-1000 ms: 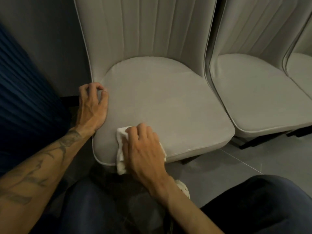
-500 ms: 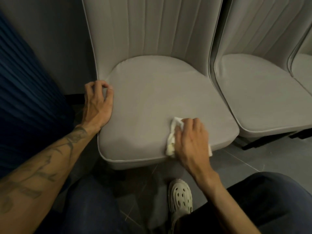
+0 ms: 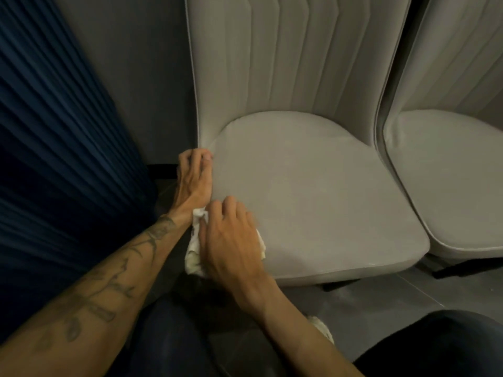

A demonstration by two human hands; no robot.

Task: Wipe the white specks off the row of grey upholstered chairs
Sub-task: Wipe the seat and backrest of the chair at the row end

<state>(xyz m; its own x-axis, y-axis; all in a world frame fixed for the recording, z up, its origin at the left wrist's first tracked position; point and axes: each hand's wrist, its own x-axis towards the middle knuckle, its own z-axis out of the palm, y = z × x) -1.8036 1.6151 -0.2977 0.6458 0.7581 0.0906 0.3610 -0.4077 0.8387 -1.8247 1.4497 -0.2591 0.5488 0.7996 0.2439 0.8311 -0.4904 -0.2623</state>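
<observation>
A grey upholstered chair (image 3: 313, 186) fills the middle of the head view, with a second grey chair (image 3: 446, 180) touching it on the right. My right hand (image 3: 231, 238) presses a crumpled white cloth (image 3: 194, 257) onto the front left corner of the first seat, fingers curled over the cloth. My left hand (image 3: 193, 178) grips the seat's left edge near the backrest, just above the right hand. I cannot make out any white specks on the seat.
A dark blue pleated curtain (image 3: 54, 159) hangs on the left against a grey wall (image 3: 136, 63). My dark trouser knees (image 3: 441, 346) are at the bottom, a white shoe (image 3: 321, 327) between them. Grey tiled floor (image 3: 381, 303) lies under the chairs.
My right hand swept the cloth from the seat's front left to its front right, then back to the front left corner. The left hand stayed on the seat's left edge. The view shifted left.
</observation>
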